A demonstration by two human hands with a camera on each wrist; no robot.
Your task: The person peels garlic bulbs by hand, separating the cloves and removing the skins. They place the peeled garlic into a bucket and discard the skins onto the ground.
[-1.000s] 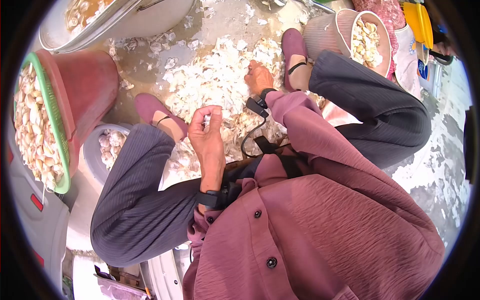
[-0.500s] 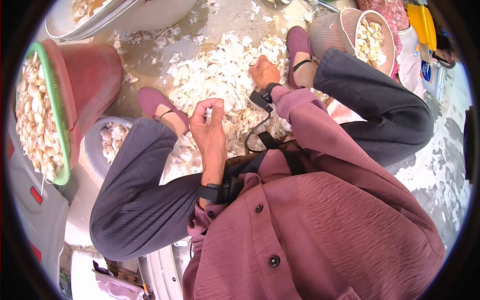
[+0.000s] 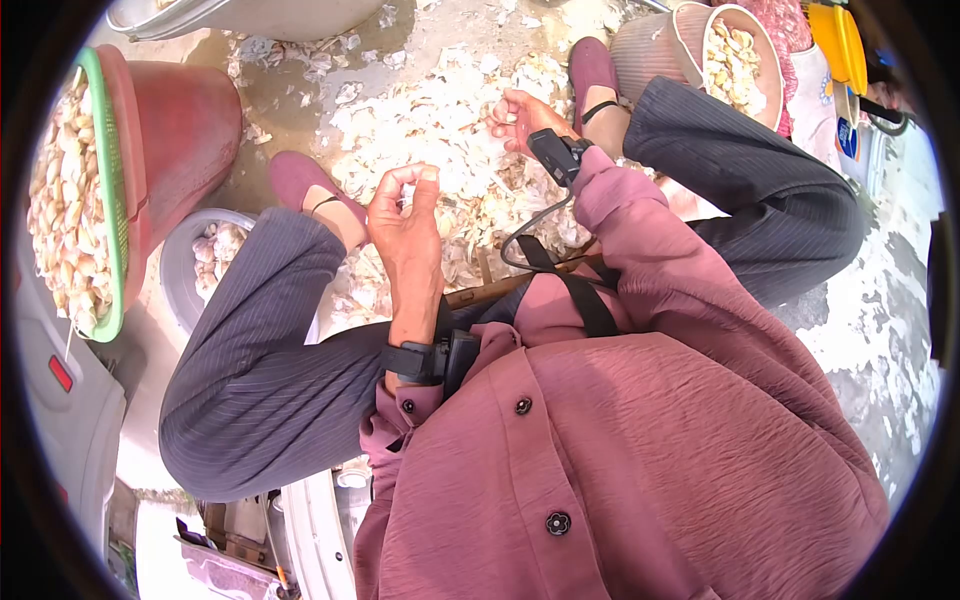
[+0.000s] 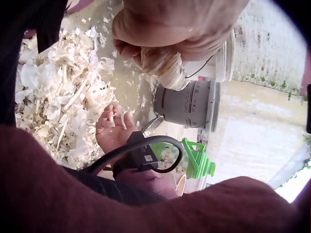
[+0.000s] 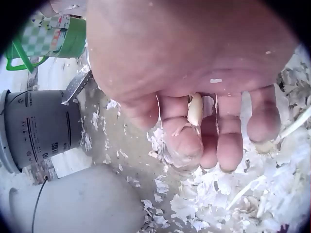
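Spreading at twelve o'clock between the shoes, a heap of garlic skins (image 3: 440, 140) is flanked by a red tub (image 3: 190, 150) at ten and a pale bucket (image 3: 650, 60) of cloves at one. By the curled fingers and thumb of the left hand (image 3: 408, 230), a piece of garlic (image 4: 167, 68) is pinched. On the right hand's (image 5: 194, 87) relaxed, slightly parted fingers, a small clove (image 5: 195, 110) is carried near their bases.

Note the grey floor (image 3: 292, 115), strewn with papery garlic skins (image 3: 430, 130), thickest between two mauve shoes (image 3: 300, 180) and thinning to loose flakes near the red tub (image 3: 185, 150). Note also the grey basin (image 3: 178, 268) and ribbed bucket (image 3: 648, 52) on it.
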